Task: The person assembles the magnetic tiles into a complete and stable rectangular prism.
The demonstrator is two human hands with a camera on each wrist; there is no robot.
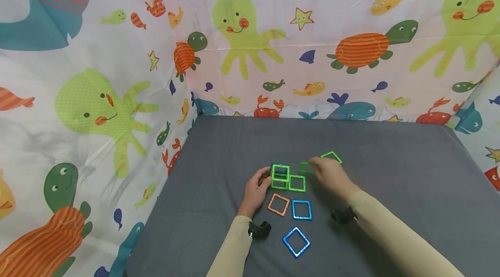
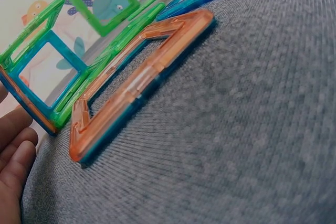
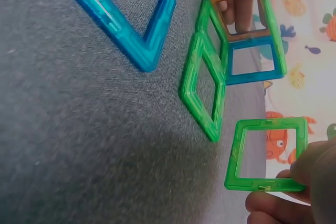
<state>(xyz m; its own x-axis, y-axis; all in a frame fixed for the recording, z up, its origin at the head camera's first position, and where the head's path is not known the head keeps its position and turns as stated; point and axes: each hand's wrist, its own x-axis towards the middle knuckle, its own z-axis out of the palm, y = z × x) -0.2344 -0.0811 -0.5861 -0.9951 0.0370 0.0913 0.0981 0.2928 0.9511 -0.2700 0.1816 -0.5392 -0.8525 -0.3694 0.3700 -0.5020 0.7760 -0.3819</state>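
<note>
While the right hand [image 1: 332, 177] pinches a green square magnetic tile [image 3: 265, 184] aloft beside the part-built tile box [image 1: 280, 180] | left hand [image 1: 254, 191] rests loosely, uncurled, against the box's side | tile probably light, stiff, slick; hold by outer edges.

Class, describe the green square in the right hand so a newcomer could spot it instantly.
Above the grey cloth, find the right hand. It pinches a hollow green square: unlike its green neighbours, this one is held in the air.
</note>
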